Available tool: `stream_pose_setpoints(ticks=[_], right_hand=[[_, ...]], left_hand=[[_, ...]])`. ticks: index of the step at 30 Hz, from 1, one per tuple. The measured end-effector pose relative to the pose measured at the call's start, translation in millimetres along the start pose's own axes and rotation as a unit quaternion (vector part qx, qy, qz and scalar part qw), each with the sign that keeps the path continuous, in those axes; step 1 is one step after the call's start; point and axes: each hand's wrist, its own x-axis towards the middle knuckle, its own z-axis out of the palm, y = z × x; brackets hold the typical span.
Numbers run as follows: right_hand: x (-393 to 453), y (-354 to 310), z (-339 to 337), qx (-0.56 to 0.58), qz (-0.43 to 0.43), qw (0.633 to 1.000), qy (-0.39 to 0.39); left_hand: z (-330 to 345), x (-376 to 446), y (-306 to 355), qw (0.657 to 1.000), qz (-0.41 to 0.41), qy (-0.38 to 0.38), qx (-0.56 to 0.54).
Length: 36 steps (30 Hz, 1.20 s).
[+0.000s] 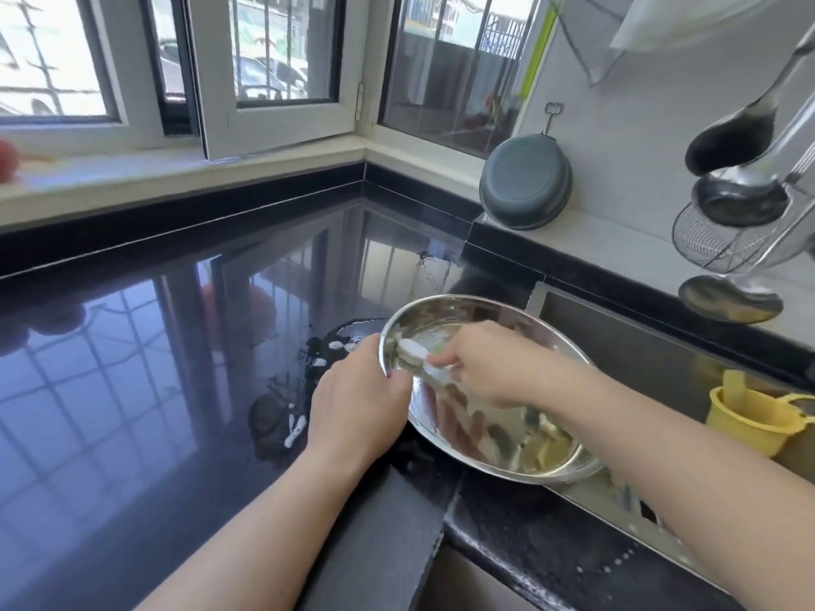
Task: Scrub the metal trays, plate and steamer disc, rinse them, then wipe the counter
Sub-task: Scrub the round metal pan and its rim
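Steel plate [520,452] — round, shallow and shiny — sits tilted over the corner where the black counter [154,346] meets the sink [639,346], its far rim raised and its near rim low above the counter's front edge. The left hand [357,403] grips the plate at its left rim: the fingers are curled round the edge with the thumb side on top, so the rim runs under the fingertips and the palm stays outside the plate, over the counter. The right hand [489,368] reaches into the plate from the right, knuckles up, and its fingers are bunched together, pinching a pale scrubbing pad [414,350] against the inner surface close to the left rim, just beside the left hand's fingers. The pad is blurred, so its exact kind cannot be told. The plate's polished inside mirrors the hand and some yellowish shapes near its lower right.

Left of the plate the counter is wet, with white flecks of foam [337,346] and a dark puddle. A yellow cup [749,416] stands at the sink's right side. Behind, a grey basin [525,183] leans against the tiled wall, and ladles [741,196] and a wire strainer [723,244] hang at the right — above the sink's far edge.
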Motion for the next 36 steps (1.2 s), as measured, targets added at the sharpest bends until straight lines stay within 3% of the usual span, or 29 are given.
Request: stream_pose_setpoints(ticks=[6, 14, 17, 19, 25, 31, 36], right_hand=[[6.1, 19.7, -11.7, -0.049, 0.101, 0.992, 0.057], [3.1, 2.6, -2.0, 0.014, 0.047, 0.998, 0.032], [1.8, 22.3, -9.9, -0.052, 0.112, 0.991, 0.056], [-1.6, 31.9, -15.3, -0.035, 0.141, 0.988, 0.054], [3.0, 7.8, -4.0, 0.028, 0.061, 0.997, 0.038], [7.9, 23.4, -15.4, -0.018, 0.138, 0.986, 0.091], [-5.9, -9.0, 2.2, -0.013, 0.031, 0.998, 0.047]], left_hand=[[0.7, 1.3, -1.7, 1.000, -0.007, -0.003, -0.003], [0.9, 1.3, -0.7, 1.000, -0.014, -0.001, -0.008], [1.4, 1.3, -1.9, 1.000, -0.016, 0.000, -0.005], [1.6, 1.3, -1.7, 1.000, -0.014, -0.001, -0.005], [1.6, 1.9, -0.3, 1.000, -0.016, 0.000, -0.001], [0.3, 1.2, 1.0, 1.000, -0.016, -0.001, 0.000], [0.7, 0.6, 1.0, 1.000, -0.021, 0.002, -0.002]])
